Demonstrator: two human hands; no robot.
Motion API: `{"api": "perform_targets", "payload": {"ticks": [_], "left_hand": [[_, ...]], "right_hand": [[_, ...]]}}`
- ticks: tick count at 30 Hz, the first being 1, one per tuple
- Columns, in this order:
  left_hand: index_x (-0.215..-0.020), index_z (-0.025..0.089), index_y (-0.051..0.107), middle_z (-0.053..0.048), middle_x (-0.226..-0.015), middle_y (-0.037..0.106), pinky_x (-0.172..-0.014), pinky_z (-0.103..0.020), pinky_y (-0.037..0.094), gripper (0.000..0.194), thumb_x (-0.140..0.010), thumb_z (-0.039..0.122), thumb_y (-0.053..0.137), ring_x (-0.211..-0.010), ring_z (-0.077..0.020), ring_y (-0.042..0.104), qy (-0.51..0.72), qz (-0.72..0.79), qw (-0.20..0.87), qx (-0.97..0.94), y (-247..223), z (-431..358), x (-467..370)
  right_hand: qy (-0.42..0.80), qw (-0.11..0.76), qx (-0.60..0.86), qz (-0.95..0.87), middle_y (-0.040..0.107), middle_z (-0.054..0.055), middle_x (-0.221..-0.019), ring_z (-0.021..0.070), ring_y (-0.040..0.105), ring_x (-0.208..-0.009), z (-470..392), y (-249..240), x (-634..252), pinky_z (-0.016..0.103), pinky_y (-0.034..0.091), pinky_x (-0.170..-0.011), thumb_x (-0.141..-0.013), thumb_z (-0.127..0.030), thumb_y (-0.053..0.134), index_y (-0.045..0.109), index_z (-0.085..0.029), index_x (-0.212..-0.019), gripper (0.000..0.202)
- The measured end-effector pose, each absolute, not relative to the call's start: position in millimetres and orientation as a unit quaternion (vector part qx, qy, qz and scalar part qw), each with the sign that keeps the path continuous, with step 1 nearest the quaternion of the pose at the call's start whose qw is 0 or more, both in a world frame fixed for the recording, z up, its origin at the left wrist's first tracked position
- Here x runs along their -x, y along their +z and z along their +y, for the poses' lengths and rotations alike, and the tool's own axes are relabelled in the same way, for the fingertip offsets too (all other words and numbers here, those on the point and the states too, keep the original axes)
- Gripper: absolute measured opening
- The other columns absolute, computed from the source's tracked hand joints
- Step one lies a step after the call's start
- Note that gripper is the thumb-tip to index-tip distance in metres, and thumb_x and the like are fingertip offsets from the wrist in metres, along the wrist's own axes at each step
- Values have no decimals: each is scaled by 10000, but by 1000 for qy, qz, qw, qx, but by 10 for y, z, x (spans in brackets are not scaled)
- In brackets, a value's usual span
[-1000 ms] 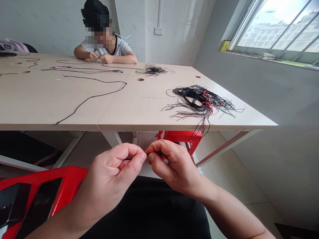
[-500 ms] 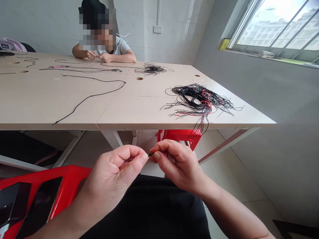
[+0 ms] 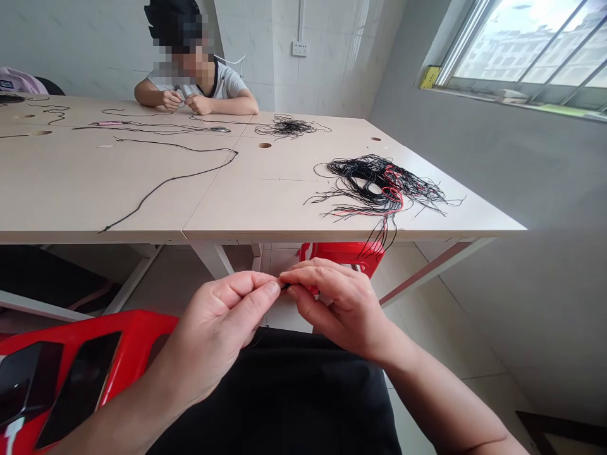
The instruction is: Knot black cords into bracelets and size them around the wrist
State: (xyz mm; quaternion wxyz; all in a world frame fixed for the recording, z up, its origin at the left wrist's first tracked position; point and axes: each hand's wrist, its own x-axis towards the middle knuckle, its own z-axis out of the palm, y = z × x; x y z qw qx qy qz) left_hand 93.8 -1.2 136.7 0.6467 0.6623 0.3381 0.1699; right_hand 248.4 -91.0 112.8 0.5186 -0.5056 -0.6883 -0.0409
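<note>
Over my lap, my left hand (image 3: 230, 316) pinches a short dark bit of black cord (image 3: 284, 287) between thumb and forefinger. My right hand (image 3: 339, 306) meets it from the other side, thumb and fingertips closed on the same bit, its fingers stretched over the top. Most of the cord is hidden by the fingers. Beyond my hands, a bundle of black cords with a red strand (image 3: 370, 183) lies on the table (image 3: 265, 208), some ends hanging over its front edge. A single black cord (image 3: 175, 179) lies bent on the left.
Across the table a person (image 3: 227, 88) works with both hands at a thin strand. Near them lies a tangle of black cord (image 3: 289, 126). A red stool (image 3: 142, 328) at my left carries dark phones (image 3: 78, 385). Another red stool (image 3: 341, 253) stands under the table.
My right forefinger has slid forward over the left fingertips, and its fingers are straighter. The dark bit between my hands is more covered. The view has tipped slightly.
</note>
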Motion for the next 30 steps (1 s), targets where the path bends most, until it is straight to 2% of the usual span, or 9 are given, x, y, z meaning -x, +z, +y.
{"api": "perform_targets", "payload": {"ticks": [3, 6, 8, 11, 16, 20, 23, 26, 30], "left_hand": [[-897, 199, 691, 35, -559, 441, -434, -134, 337, 294, -814, 460, 585, -516, -68, 406, 192, 326, 604, -701, 1374, -27, -938], [-869, 201, 713, 9, -635, 572, -584, -150, 469, 197, -776, 364, 653, -662, -109, 565, 227, 310, 559, -734, 1400, -68, -981], [-841, 199, 722, -1, -688, 630, -620, -157, 492, 157, -761, 323, 669, -687, -119, 597, 241, 297, 552, -741, 1414, -93, -1001], [-829, 208, 722, 6, -685, 646, -578, -140, 476, 130, -786, 304, 645, -635, -97, 584, 232, 280, 571, -736, 1409, -102, -989], [-819, 210, 697, 49, -510, 482, -376, -119, 274, 141, -783, 340, 657, -430, -32, 336, 180, 297, 644, -682, 1331, -80, -928], [-820, 200, 679, 52, -503, 425, -375, -131, 231, 174, -765, 365, 669, -438, -34, 283, 159, 307, 686, -641, 1288, -55, -910], [-848, 206, 677, 43, -523, 447, -386, -143, 260, 169, -773, 356, 651, -449, -46, 316, 171, 320, 655, -663, 1291, -28, -895], [-885, 223, 677, 28, -542, 491, -430, -160, 359, 194, -810, 381, 593, -490, -81, 427, 178, 340, 564, -731, 1321, -26, -881], [-970, 234, 665, -11, -776, 662, -616, -188, 498, 223, -808, 375, 600, -690, -138, 610, 225, 342, 447, -796, 1347, -77, -894]], "right_hand": [[-138, 451, 527, -707, 678, 85, -924, 147, 629, -845, -904, 1126, -2485, 275, 544, -736, -885, -90, 495, 547, -146, -1030, 164], [-192, 394, 538, -720, 648, 76, -822, 147, 584, -737, -897, 1143, -2465, 287, 513, -670, -885, -55, 444, 521, -145, -961, 141], [-222, 371, 543, -720, 607, 50, -727, 139, 519, -644, -896, 1158, -2447, 281, 469, -605, -889, -54, 424, 508, -153, -891, 131], [-233, 361, 552, -715, 531, 19, -622, 135, 431, -571, -900, 1167, -2430, 279, 402, -546, -870, -44, 405, 498, -158, -815, 157], [-68, 448, 538, -711, 558, 9, -665, 102, 497, -619, -923, 1127, -2459, 211, 432, -554, -850, -70, 421, 518, -155, -820, 133], [90, 516, 528, -669, 653, 8, -785, 69, 597, -692, -971, 1094, -2507, 161, 471, -619, -900, -145, 488, 588, -158, -942, 109], [138, 501, 592, -616, 685, 9, -795, 89, 626, -696, -1007, 1095, -2534, 184, 464, -602, -906, -244, 525, 627, -181, -940, 124], [146, 481, 626, -596, 683, 14, -768, 99, 614, -670, -1019, 1120, -2545, 200, 427, -558, -901, -272, 522, 635, -179, -895, 146], [154, 473, 623, -603, 656, 3, -736, 79, 566, -629, -1000, 1171, -2531, 193, 384, -520, -893, -248, 504, 610, -167, -813, 156]]}}
